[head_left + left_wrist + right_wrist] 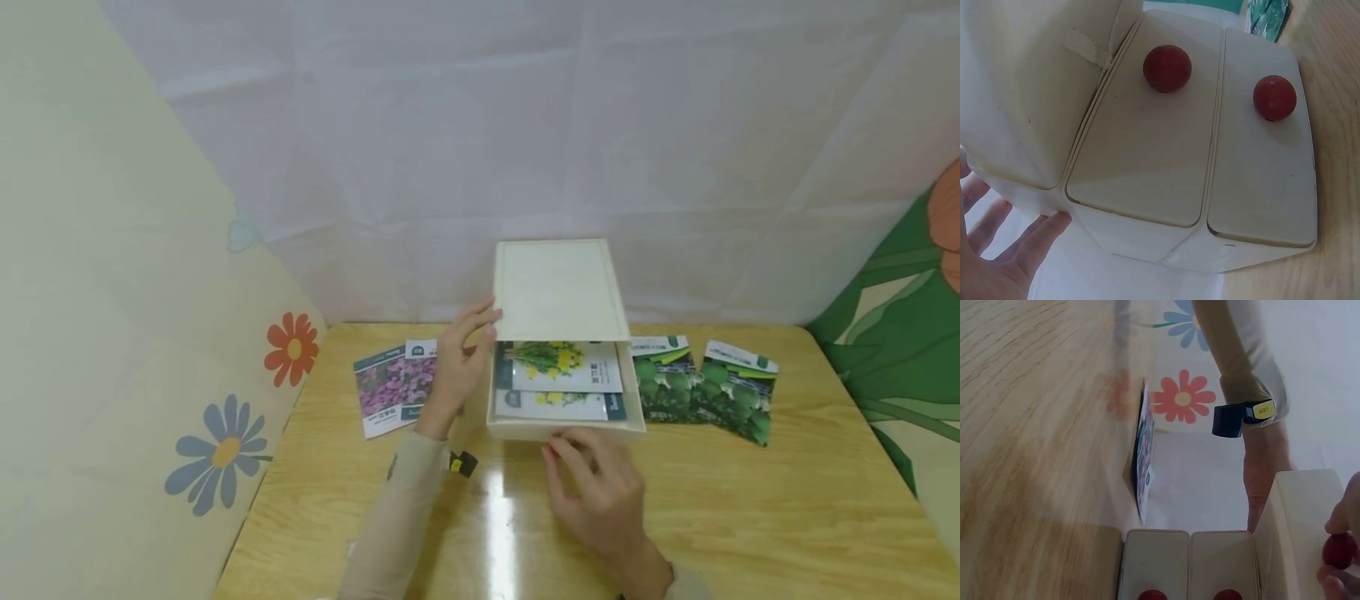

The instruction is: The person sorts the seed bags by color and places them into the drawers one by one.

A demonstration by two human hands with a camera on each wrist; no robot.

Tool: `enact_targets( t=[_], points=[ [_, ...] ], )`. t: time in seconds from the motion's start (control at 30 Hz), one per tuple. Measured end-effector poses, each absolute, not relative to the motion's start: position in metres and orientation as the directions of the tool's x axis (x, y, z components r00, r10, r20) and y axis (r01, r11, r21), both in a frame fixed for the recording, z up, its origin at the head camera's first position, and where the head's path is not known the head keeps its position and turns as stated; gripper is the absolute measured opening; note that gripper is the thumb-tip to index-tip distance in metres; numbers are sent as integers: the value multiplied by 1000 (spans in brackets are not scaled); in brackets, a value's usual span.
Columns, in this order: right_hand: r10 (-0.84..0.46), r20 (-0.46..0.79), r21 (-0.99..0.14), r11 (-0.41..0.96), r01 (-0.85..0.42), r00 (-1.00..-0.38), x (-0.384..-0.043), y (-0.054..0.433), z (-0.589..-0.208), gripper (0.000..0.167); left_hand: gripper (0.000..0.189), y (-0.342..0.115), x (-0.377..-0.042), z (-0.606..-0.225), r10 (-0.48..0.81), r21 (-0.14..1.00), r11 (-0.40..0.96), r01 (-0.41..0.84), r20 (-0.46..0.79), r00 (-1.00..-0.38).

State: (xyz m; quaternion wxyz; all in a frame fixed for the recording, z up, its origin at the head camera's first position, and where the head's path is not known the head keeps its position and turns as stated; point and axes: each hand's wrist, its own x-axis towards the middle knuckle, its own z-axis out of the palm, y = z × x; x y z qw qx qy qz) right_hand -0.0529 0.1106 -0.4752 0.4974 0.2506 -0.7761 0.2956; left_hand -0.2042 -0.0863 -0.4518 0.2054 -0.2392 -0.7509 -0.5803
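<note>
A white drawer chest point(561, 287) stands at the back of the table, its top drawer point(517, 431) pulled out. Packets with yellow flowers point(562, 365) lie inside that drawer, one overlapping another. My right hand point(600, 492) pinches the red knob point(1339, 551) on the drawer's front between thumb and fingers. Against the chest's left side rests my left hand point(459, 362), fingers extended; the left wrist view shows its fingertips point(1057, 222) touching the white side. Two lower drawers point(1147, 144) are closed, each with a red knob point(1274, 98).
Purple-flower packets point(382, 387) lie left of the chest on the wooden table point(750, 517). Green-leaf packets point(738, 392) lie to its right. A white cloth point(390, 167) hangs behind, and flower-painted panels point(82, 292) flank the table. The left wrist bears a black strap point(1229, 420).
</note>
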Motion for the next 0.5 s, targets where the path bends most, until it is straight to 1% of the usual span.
enact_targets(
  t=[0.13, 0.4, 0.5],
  points=[
    [-83, 910, -244, 686, -685, -406, -51, 109, -482, 30, 26, -85, -197, -444, 125, 782, 209, 587, 574, -809],
    [-81, 915, -253, 648, -719, -396, -55, 110, -488, 29, 26, -88, -206, -459, 132, 752, 222, 620, 607, -783],
    [-75, 910, -268, 641, -719, -407, -56, 110, -488, 28, 27, -89, -209, -462, 136, 741, 213, 637, 623, -770]
  ],
)
